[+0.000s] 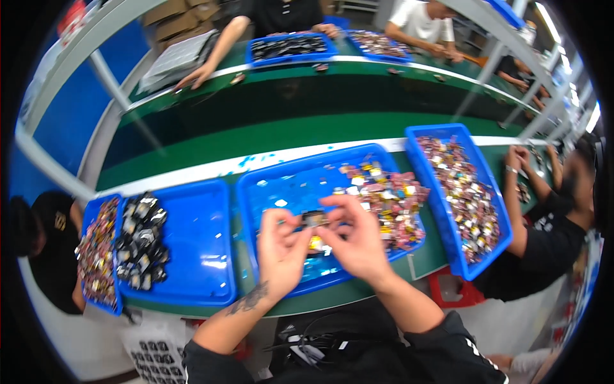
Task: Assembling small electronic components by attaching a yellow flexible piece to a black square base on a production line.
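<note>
Between my two hands is a small dark, squarish part (314, 219) with a lighter face, too small to name. The fingers of my left hand (281, 249) pinch its left side. My right hand (355, 238) has thumb and forefinger closed at its right side. Both hands are above a wide blue tray (281, 182), whose right half bears a heap of small pink, yellow and silvery parts (387, 205). On the left, another blue tray (198, 243) holds a pile of small black parts (141, 243) along its left side.
Narrow blue trays of mixed small parts stand at the far left (99, 256) and the right (460, 192). Beyond the green belt (268, 131), co-workers sit by more blue trays (288, 50). Other people work close on both sides. Grey metal posts (109, 80) rise at the belt.
</note>
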The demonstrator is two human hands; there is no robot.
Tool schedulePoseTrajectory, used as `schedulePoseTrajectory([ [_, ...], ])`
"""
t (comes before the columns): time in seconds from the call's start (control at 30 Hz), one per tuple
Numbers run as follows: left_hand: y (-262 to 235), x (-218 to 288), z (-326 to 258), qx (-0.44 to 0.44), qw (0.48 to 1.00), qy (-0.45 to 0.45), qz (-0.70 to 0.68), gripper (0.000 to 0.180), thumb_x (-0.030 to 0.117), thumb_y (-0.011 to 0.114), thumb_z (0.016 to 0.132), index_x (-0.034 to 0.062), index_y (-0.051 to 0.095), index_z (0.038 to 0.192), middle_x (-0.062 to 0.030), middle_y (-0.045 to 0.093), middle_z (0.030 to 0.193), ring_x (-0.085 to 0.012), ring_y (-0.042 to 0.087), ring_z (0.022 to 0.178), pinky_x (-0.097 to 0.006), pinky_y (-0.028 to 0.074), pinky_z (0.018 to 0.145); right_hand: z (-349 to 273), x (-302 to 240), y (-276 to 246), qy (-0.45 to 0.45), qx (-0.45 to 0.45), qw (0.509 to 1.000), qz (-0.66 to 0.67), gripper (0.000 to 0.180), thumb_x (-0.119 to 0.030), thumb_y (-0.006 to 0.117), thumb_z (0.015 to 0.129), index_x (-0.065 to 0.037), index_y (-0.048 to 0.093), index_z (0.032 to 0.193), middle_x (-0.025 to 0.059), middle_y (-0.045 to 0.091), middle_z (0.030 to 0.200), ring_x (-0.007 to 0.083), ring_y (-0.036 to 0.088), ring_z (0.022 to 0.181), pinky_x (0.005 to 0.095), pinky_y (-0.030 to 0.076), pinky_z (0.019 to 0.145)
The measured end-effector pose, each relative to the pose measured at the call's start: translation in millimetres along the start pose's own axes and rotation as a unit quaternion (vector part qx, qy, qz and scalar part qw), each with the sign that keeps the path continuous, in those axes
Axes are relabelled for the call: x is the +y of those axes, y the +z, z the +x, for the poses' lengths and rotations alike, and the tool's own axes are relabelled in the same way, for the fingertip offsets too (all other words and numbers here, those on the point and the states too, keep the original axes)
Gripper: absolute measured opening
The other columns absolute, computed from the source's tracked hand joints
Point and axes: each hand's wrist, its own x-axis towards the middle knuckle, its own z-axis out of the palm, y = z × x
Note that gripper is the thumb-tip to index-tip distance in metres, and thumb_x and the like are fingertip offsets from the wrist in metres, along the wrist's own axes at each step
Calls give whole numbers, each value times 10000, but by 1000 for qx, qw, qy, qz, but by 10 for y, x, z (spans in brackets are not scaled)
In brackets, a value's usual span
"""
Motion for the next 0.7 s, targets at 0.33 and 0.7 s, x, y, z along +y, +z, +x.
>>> schedulePoseTrajectory([
  [0.33, -773, 728, -190, 22, 844, 148, 515, 372, 110, 647, 866, 91, 571, 1230, -165, 501, 1333, -336, 488, 1255, -393, 425, 1014, 1834, -16, -306, 21, -86, 984, -153, 442, 29, 684, 751, 13, 570, 1178, 124, 701, 890, 173, 671, 766, 305, 533, 680],
  [0.7, -2341, 1122, -539, 266, 532, 56, 802, 376, 182, 772, 725, 53, 678, 1065, -150, 584, 1119, -330, 523, 1080, -418, 427, 955, 2792, 653, -520, 40, 9, 880, -473, 559, -341, 878, 558, -27, 676, 974, 195, 680, 1000, 341, 662, 952, 420, 531, 798],
])
